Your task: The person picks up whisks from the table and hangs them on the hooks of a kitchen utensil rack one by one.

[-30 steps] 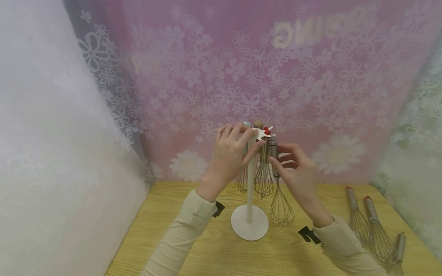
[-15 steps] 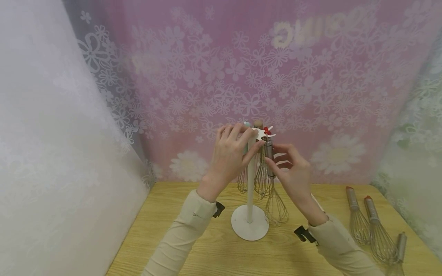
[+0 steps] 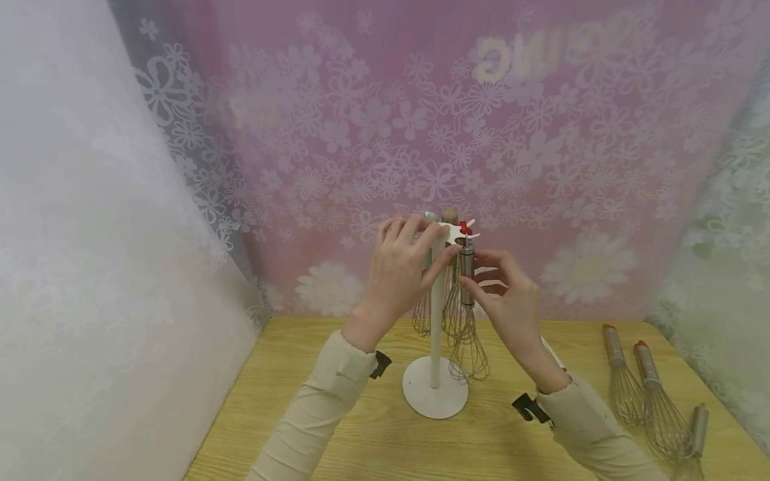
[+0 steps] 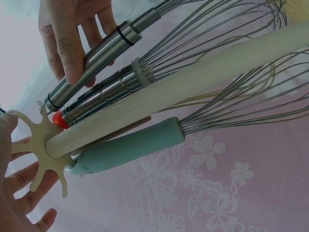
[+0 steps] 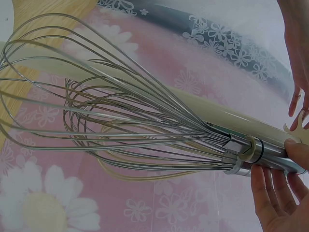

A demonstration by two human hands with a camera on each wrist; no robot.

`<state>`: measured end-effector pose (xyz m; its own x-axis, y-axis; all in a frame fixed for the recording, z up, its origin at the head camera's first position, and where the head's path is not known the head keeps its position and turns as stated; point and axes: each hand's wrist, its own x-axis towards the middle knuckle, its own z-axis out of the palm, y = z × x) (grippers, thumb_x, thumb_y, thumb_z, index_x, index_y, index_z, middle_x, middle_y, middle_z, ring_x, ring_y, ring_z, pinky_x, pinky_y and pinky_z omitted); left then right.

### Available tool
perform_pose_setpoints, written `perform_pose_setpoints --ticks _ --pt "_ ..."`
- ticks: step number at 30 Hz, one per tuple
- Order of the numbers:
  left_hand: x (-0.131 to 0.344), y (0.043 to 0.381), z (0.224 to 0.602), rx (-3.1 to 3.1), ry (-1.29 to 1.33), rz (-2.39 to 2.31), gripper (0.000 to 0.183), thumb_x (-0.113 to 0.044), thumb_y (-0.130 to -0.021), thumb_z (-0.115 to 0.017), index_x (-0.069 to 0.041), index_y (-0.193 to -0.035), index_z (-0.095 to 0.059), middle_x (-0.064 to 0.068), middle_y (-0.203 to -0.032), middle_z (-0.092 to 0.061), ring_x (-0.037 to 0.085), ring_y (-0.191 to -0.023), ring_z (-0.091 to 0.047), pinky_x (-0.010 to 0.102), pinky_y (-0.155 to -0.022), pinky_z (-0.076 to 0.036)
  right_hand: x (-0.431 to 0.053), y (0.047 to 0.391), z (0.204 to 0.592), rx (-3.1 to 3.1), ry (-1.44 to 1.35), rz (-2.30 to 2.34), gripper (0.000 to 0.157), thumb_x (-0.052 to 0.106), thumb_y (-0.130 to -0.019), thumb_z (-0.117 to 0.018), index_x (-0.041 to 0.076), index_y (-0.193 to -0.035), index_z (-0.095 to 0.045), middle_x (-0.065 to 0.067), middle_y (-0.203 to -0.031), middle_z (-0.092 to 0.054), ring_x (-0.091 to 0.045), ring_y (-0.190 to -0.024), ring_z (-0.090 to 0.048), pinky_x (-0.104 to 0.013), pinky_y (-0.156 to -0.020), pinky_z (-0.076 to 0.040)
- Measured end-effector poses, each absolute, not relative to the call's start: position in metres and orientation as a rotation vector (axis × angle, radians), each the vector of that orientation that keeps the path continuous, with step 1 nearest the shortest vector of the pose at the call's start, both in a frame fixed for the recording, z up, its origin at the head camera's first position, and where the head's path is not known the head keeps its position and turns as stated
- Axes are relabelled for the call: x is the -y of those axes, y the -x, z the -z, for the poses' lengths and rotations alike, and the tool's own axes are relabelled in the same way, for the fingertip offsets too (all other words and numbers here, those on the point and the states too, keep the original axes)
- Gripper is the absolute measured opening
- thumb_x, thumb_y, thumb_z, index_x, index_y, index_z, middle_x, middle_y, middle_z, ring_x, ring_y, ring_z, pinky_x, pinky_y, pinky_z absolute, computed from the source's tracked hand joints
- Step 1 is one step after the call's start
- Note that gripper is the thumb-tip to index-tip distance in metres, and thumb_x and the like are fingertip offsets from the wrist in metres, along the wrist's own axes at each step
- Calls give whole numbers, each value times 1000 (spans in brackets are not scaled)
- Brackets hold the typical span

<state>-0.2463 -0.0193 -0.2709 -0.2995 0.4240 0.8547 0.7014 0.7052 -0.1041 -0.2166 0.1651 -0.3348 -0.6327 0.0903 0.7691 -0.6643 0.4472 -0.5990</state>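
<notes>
A white whisk stand (image 3: 435, 327) rises from a round base, with a star-shaped hook plate (image 4: 36, 137) on top. My left hand (image 3: 400, 270) holds that top plate, its fingers spread among the hooks. Between thumb and fingers, my right hand (image 3: 511, 300) pinches the steel handle of a whisk (image 4: 91, 67); its wire loops hang downward. The handle's end meets one hook in the left wrist view; whether its ring is over the hook I cannot tell. Beside it hang a red-tipped steel whisk (image 4: 104, 94), a teal-handled whisk (image 4: 130, 151) and one with a wooden end (image 3: 450, 215).
On the right of the wood-patterned table (image 3: 271, 414) lie a red-ended whisk (image 3: 613, 347), another red-ended whisk (image 3: 646, 364) and a plain steel whisk (image 3: 699, 427). A pink flowered backdrop (image 3: 361, 153) stands close behind the stand.
My right hand has shifted left with the whisk, bringing its handle against the hook plate. The whisk's wires have swung left over the stand's base. My left hand has stayed in place.
</notes>
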Motion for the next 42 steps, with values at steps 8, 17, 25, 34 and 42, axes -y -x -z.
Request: perform_pose_setpoints --ticks 8,17,25,34,42 --pt "20 246 271 1944 875 381 24 -40 -97 -67 -18 -107 -66 2 -106 -65 23 -103 -60 46 -102 -43 -165 215 335 1948 -487 -1240 44 2 -84 -81 3 -126 -64 -14 -111 -71 3 -83 -64 -8 -71 -53" --pt "23 245 268 1969 892 412 27 -38 -99 -66 -16 -114 -68 4 -110 -66 22 -106 -62 46 -105 -41 -167 217 336 1982 -482 -1248 47 2 -84 -82 4 -127 -63 -13 -113 -70 -12 -85 -68 -10 -71 -54" --pt "28 248 265 1977 915 394 37 -38 -100 -65 -11 -125 -64 6 -117 -67 24 -111 -62 45 -104 -42 -167 218 337 1998 -476 -1253 46 2 -85 -81 5 -128 -64 -12 -114 -69 -6 -86 -66 -11 -72 -55" --pt "44 257 264 2006 1056 440 34 -35 -100 -63 -17 -128 -66 1 -133 -65 21 -123 -58 48 -120 -26 -167 216 335 1995 -481 -1279 46 2 -85 -81 5 -128 -63 -14 -114 -69 1 -86 -64 -11 -72 -55" --pt "53 259 266 2027 1136 457 35 -30 -107 -47 -19 -137 -63 1 -137 -64 19 -125 -57 51 -124 -18 -166 214 334 1990 -477 -1301 46 3 -85 -81 5 -128 -64 -14 -114 -70 -4 -86 -65 -12 -72 -55"
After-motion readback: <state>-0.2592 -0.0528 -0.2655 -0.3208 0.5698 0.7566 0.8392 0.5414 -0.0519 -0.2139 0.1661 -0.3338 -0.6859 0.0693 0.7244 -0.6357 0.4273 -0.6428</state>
